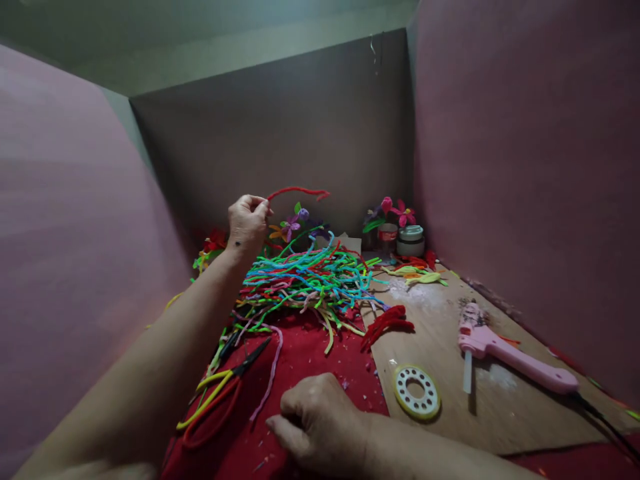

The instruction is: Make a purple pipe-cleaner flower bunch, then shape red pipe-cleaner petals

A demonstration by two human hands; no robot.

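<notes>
My left hand (250, 217) is raised above the far end of the table, thumb and forefinger pinching one end of a red pipe cleaner (300, 190). The pipe cleaner arches off to the right in the air. Below it lies a heap of pipe cleaners (310, 277), mostly green, blue and pink. My right hand (323, 420) rests low on the red cloth (295, 363), fingers loosely curled; nothing sticks out of it, though its palm is hidden. A single pink pipe cleaner (273, 373) and scissors (220, 393) with yellow and orange handles lie to its left.
On the wooden board (430, 347) at right are a pink glue gun (520, 363) with its cord, a white-and-yellow spool (417, 393) and a red pipe-cleaner bundle (387, 327). Pipe-cleaner flowers (400, 212) and a lidded jar (411, 240) stand behind. Pink walls (530, 167) flank both sides.
</notes>
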